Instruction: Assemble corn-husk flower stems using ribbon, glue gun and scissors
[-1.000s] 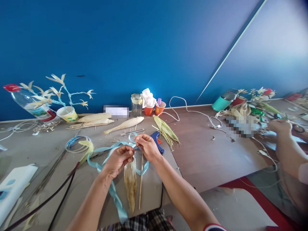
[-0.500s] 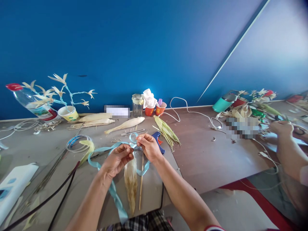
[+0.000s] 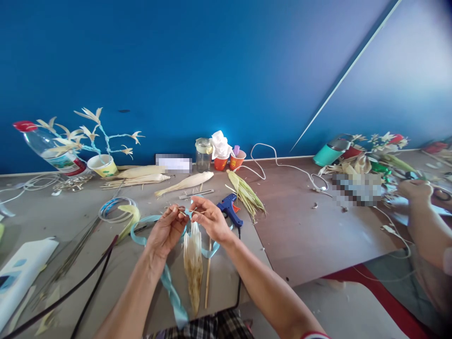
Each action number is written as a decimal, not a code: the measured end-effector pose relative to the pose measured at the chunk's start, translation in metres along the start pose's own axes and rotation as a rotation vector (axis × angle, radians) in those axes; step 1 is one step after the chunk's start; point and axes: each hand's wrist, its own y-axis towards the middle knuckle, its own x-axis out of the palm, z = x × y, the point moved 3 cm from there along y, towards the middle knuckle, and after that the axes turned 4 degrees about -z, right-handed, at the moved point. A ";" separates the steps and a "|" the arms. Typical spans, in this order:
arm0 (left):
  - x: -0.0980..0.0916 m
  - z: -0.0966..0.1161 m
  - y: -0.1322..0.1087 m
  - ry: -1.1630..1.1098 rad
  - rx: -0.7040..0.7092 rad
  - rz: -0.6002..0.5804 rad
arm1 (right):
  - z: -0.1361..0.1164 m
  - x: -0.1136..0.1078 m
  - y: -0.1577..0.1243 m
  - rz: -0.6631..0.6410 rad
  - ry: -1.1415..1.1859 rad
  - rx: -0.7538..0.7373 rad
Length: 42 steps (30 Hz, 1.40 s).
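Both of my hands meet above the table. The thumb and fingertips of my left hand [image 3: 167, 230] are pinched on a thin brownish strand, its kind too small to tell. My right hand [image 3: 213, 221] pinches the same strand from the other side, index finger raised. Light blue ribbon [image 3: 171, 294] loops around and beneath both hands and trails to the table's front edge. Below my fingers lies a pale corn husk [image 3: 193, 270], browned toward its near end. To its right rests a thin stick [image 3: 207, 278]. A blue glue gun [image 3: 230, 210] lies just beyond my right hand.
Along the blue wall stand a plastic bottle [image 3: 63, 155], a paper cup [image 3: 102, 165] with husk flowers, a glass jar [image 3: 204, 154] and red cups [image 3: 221, 162]. Corn husks [image 3: 185, 182] lie behind my hands. At far right, another person's hand [image 3: 416, 190] works beside a green container [image 3: 330, 151].
My right hand has turned and lowered slightly, its index finger now raised. The ribbon loop between my fingers has dropped lower, and the thin strand now shows. More of the glue gun is visible.
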 end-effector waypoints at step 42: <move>0.006 -0.006 -0.013 0.925 0.348 0.162 | 0.005 0.001 0.003 0.158 -0.008 0.147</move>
